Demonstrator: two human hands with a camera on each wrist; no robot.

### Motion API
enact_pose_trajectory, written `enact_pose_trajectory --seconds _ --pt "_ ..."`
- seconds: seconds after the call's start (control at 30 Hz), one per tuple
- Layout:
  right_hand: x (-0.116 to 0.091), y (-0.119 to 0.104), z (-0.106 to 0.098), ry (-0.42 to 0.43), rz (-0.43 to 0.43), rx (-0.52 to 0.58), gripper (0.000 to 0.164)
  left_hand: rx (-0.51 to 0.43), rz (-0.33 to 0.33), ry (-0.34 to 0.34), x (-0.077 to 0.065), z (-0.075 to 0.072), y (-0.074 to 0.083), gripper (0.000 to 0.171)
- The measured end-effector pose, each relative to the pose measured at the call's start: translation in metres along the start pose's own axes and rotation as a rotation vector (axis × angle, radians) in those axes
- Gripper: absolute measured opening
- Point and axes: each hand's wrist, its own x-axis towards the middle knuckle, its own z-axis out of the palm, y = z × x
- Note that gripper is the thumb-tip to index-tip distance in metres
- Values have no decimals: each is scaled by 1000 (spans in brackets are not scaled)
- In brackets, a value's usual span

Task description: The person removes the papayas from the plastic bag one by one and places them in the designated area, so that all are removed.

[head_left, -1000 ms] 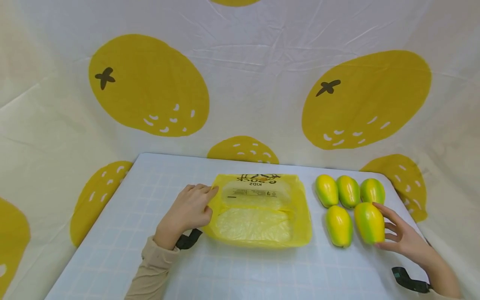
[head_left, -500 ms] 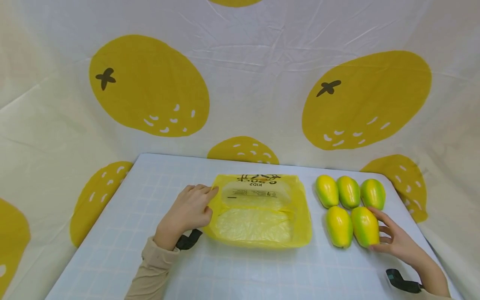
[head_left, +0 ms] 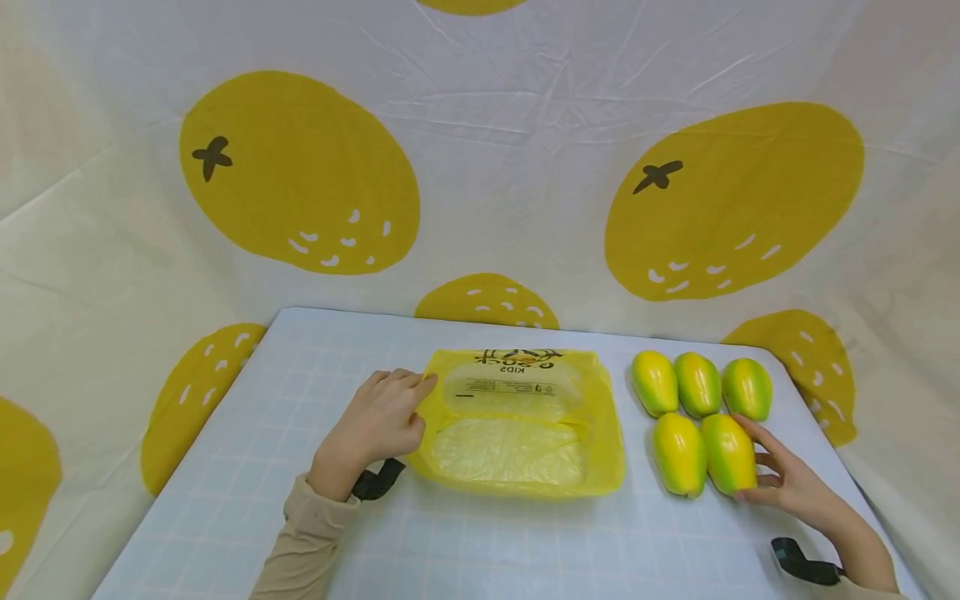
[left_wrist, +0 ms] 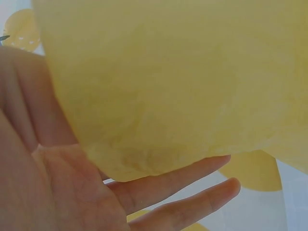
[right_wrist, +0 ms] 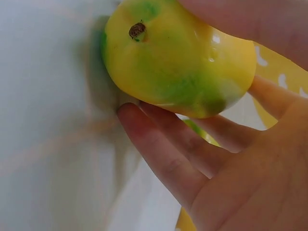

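Note:
My left hand (head_left: 378, 417) holds the left rim of a yellow plastic bag (head_left: 508, 450), which stands open on the table. In the left wrist view the bag's wall (left_wrist: 168, 86) covers the thumb side of the hand, and two straight fingers (left_wrist: 187, 207) show below it. With thumb and fingertips, my right hand (head_left: 798, 475) holds a yellow-green papaya (head_left: 729, 454) at its right side. Its brown stem end shows on the papaya (right_wrist: 168, 62) in the right wrist view. Left beside it lies another papaya (head_left: 678, 454).
Several more papayas form a back row, among them a left papaya (head_left: 654, 383), a middle papaya (head_left: 697, 385) and a right papaya (head_left: 747, 389). A pale checked cloth covers the table (head_left: 465, 550). Behind it hangs a white curtain (head_left: 510, 183) with printed yellow fruit.
My right hand has brought the front right papaya left and slightly down, close against its neighbour, and still touches it. The left hand and the bag have stayed in place.

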Motion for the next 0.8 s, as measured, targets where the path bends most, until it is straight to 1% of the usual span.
enact_pose_trajectory --seconds 0.2,0.4,0.8 --pt "-1 -1 -2 -21 2 11 110 5 0 1 0 0 0 53" --pt "-2 -2 -2 -6 -16 11 107 1 4 10 0 0 0 52" --pt "0 -1 -1 -4 1 -4 105 -6 5 17 -1 -1 -1 53"
